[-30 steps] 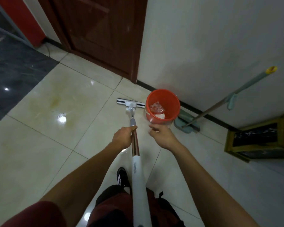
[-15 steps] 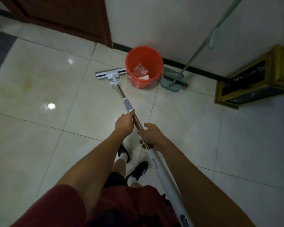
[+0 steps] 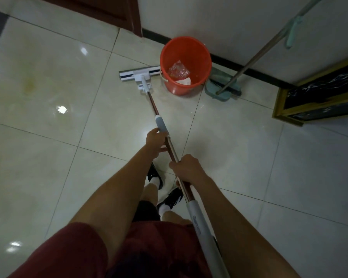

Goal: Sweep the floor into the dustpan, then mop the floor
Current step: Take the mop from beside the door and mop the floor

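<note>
A flat mop runs from my lap out to its white head (image 3: 139,74), which lies on the pale tiled floor (image 3: 68,121) just left of an orange bucket (image 3: 186,48). My left hand (image 3: 156,140) grips the mop pole just below its grey sleeve (image 3: 161,123). My right hand (image 3: 186,167) grips the pole lower down, above the white handle tube (image 3: 203,227). A teal dustpan (image 3: 219,85) with a broom in it stands right of the bucket; the broom's pole (image 3: 255,57) leans on the wall.
The orange bucket holds crumpled plastic and paper. A dark wooden door (image 3: 100,9) is at the top left. A gold-framed dark box (image 3: 317,95) sits on the floor at the right. My feet in black shoes (image 3: 170,199) stand below the hands.
My right hand, free a second ago, has taken hold of the pole and has since slid away from the left. The view has tilted down and closer to the bucket.
</note>
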Tool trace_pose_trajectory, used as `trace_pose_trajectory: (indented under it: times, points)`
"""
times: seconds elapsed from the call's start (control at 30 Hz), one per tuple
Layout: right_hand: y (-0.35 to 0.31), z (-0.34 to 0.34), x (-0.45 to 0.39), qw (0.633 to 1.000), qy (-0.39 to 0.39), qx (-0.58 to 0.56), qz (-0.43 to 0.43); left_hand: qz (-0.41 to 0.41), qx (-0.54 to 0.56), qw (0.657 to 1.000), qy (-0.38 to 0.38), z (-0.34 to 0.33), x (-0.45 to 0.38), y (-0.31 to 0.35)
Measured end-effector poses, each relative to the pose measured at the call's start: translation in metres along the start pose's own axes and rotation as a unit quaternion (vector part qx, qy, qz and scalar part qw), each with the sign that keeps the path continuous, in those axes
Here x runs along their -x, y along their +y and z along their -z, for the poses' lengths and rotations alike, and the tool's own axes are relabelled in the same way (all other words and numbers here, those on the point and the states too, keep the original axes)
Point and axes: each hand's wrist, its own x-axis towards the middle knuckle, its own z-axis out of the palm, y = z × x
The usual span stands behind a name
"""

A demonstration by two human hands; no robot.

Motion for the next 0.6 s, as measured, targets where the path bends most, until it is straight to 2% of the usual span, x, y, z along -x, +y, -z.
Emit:
trace_pose_trajectory:
  times: [0.13,0.23,0.37,0.47,0.6]
  points:
    - [-0.024,-0.006,-0.016,0.995,0.015,-0.094,-0.041,0.036,0.026,0.999,-0.008,-0.001,-0.026,0.018]
    - [-0.036,-0.008,-0.028,0.994,0.028,-0.094,-0.04,0.061,0.047,0.997,-0.028,-0.001,-0.041,0.027]
    - [-0.044,-0.012,-0.032,0.997,0.065,-0.042,-0.002,0.068,0.048,0.996,-0.038,0.0,-0.047,0.04]
    - [-0.045,-0.009,-0.03,0.994,0.099,0.02,0.047,0.053,0.039,0.998,-0.018,-0.005,-0.044,0.047]
    - [-0.048,0.004,-0.029,0.987,0.109,0.089,0.083,0.024,0.054,0.998,0.025,-0.016,-0.035,0.054]
